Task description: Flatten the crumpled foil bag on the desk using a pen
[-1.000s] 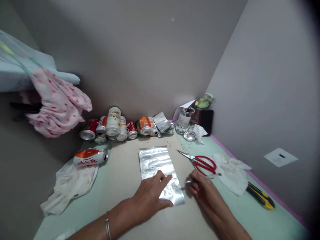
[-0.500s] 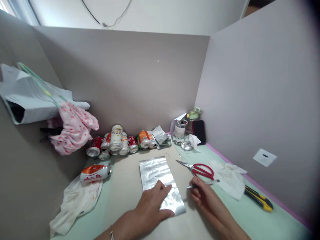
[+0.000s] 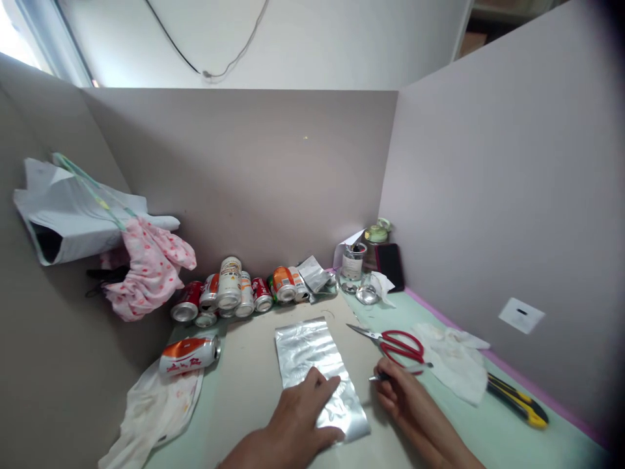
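Note:
A flattened sheet of shiny aluminium (image 3: 312,365) lies on the desk in front of me. My left hand (image 3: 300,417) rests flat on its near end, fingers stretched out and pressing it down. My right hand (image 3: 403,400) sits just right of the sheet, fingers closed round a thin pen-like tool (image 3: 398,372) whose tip points left toward the sheet's edge. Red-handled scissors (image 3: 390,342) lie just beyond that hand.
Several drink cans (image 3: 234,293) are piled against the back partition, and one orange can (image 3: 189,355) lies on a stained cloth (image 3: 151,407) at the left. A glass jar (image 3: 351,264), crumpled tissue (image 3: 452,358) and a yellow utility knife (image 3: 517,400) are at the right. Pink cloth (image 3: 146,273) hangs at the left.
The view has tilted upward, so the desk and hands sit lower in frame. Both hands keep their places on the sheet and the tool.

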`<state>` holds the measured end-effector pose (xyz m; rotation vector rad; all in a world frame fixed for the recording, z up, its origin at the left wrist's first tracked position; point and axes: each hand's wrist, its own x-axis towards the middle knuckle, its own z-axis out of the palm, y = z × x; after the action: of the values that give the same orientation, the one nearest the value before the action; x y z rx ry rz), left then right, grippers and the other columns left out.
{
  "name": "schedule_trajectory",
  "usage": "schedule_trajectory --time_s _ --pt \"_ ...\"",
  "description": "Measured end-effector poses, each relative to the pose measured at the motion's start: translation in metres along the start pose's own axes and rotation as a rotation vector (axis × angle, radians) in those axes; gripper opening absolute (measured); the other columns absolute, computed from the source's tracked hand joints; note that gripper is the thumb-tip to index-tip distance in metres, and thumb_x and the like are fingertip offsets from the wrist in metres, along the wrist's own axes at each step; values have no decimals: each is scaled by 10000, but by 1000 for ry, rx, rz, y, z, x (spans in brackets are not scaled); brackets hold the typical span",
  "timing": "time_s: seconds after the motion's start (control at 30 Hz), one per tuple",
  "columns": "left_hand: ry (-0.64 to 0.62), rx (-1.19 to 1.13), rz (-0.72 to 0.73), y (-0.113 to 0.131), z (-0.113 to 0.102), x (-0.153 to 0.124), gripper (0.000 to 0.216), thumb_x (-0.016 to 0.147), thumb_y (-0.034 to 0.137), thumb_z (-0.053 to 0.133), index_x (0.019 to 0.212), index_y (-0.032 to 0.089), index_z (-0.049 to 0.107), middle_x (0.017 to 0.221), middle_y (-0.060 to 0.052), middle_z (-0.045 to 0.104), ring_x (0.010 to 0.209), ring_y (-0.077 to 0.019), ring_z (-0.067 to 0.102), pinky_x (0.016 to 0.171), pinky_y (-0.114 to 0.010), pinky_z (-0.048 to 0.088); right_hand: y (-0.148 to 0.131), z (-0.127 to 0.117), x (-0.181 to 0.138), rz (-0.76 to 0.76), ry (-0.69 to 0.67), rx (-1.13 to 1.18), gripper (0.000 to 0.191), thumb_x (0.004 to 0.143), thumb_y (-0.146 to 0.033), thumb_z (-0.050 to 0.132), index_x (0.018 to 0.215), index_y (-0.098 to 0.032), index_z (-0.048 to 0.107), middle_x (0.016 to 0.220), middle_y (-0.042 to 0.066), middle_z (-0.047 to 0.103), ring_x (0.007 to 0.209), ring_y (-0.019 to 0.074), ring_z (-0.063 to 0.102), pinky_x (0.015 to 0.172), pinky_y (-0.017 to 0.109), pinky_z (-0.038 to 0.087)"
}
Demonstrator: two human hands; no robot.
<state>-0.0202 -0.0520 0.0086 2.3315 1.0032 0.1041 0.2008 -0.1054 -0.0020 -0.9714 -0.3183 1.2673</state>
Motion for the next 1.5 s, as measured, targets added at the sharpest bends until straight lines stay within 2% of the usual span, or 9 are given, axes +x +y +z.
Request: schedule_trajectory --time_s 0.37,0.57,0.77,0.97,1.07,1.17,1.23,1.4,1.5 --pt "-12 -6 -12 2 -4 -1 841 790 321 891 1540 321 512 1394 -64 582 1233 -304 637 1066 -385 504 2 0 2 32 16 -46 494 564 -453 1034 665 -159 651 565 -79 452 490 56 385 396 138 363" --pt "-58 10 -21 -2 -3 5 923 759 353 929 1568 322 486 1426 -97 576 1258 -341 641 1075 -435 521 5 -8 0 80 51 -26 470 597 -417 1031 732 -183 647 653 -61 531 568 80 463 489 156 461" --pt "-64 17 -12 -3 -3 8 933 740 354 945 1558 310 499 1391 -103 595 1208 -354 674 1029 -462 560 3 -8 1 111 81 -44 470 605 -444 1026 719 -205 638 658 -50 520 577 98 456 479 176 433" --pt "-48 -18 28 -4 0 4 928 787 305 933 1581 283 454 1402 -110 579 1247 -330 648 1056 -456 539 -12 -12 -11 54 -89 -271 474 756 -578 914 732 -189 644 651 -56 464 565 93 411 504 203 389" --pt "-38 -46 52 -7 3 2 901 829 242 900 1593 269 423 1399 -112 576 1223 -318 650 1039 -466 542 -34 -3 -19 28 -195 -453 414 814 -580 869 845 -199 710 712 -28 572 617 118 492 579 240 423" --pt "-20 4 79 -9 5 2 879 834 234 895 1580 246 432 1365 -112 597 1135 -306 689 971 -466 577 -47 10 -14 1 -276 -605 437 816 -605 852 814 -190 713 671 -5 627 655 147 538 629 264 413" --pt "-24 21 87 -9 5 1 882 831 226 896 1580 237 431 1354 -108 605 1106 -300 703 947 -462 589 -41 16 -6 -13 -311 -649 449 813 -608 848 782 -190 687 660 -3 632 651 154 540 634 276 401" --pt "-67 39 79 -6 3 3 852 854 280 884 1572 227 429 1374 -114 609 1135 -305 705 943 -468 599 -5 15 6 20 -386 -730 466 830 -594 818 743 -199 587 652 -21 562 637 149 482 601 275 350" --pt "-58 92 48 -4 5 2 784 850 337 888 1512 224 483 1367 -109 624 1120 -308 714 915 -467 611 2 12 5 20 -387 -776 451 859 -566 780 732 -211 532 688 -29 503 639 142 415 570 266 316"
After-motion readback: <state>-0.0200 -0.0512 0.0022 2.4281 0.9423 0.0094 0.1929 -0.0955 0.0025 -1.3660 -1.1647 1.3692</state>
